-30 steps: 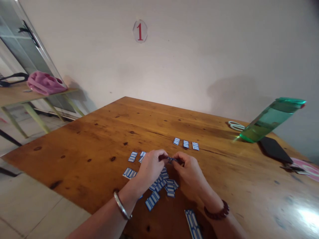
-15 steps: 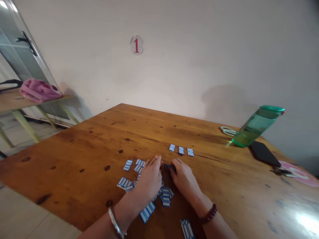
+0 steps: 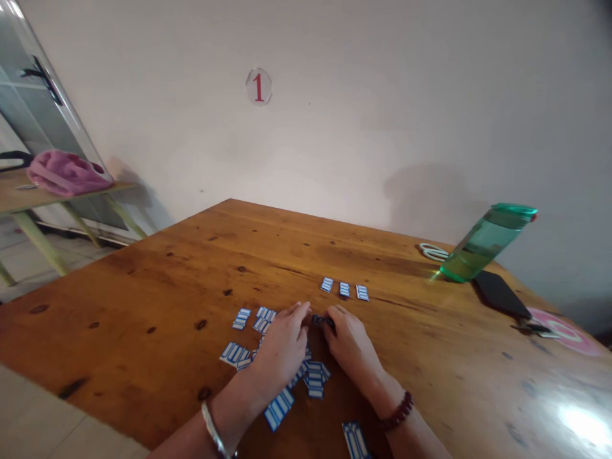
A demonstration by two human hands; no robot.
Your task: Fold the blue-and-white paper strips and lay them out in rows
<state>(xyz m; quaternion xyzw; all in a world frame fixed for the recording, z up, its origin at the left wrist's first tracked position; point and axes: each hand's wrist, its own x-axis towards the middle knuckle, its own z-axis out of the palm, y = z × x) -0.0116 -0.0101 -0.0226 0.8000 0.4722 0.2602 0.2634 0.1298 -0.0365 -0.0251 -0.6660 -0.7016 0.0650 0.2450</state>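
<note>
My left hand (image 3: 283, 343) hovers over or rests on a loose pile of small blue-and-white striped cards (image 3: 276, 408). Its fingers are pressed together and point away from me, toward my right hand; what lies under the fingertips is hidden. Close beside it, my right hand (image 3: 351, 341) is curled around a small dark knobbly object (image 3: 317, 319), whose kind I cannot make out. This object sticks out into the narrow gap between both hands. Beyond my hands, three striped cards (image 3: 344, 289) lie in a row, spaced apart. One more card (image 3: 356, 440) sits near my right forearm.
The wooden table (image 3: 191, 255) meets a pale wall. At the right stand a tilted-looking green bottle (image 3: 488, 242), a dark flat slab (image 3: 501, 294), a coiled white cable (image 3: 433, 252) and a pink round mat (image 3: 567, 331). A pink cloth bundle (image 3: 69, 172) lies on a side table.
The whole view has shifted slightly, so things appear a little further left. Both hands keep nearly the same pose, with the dark object still between them.
</note>
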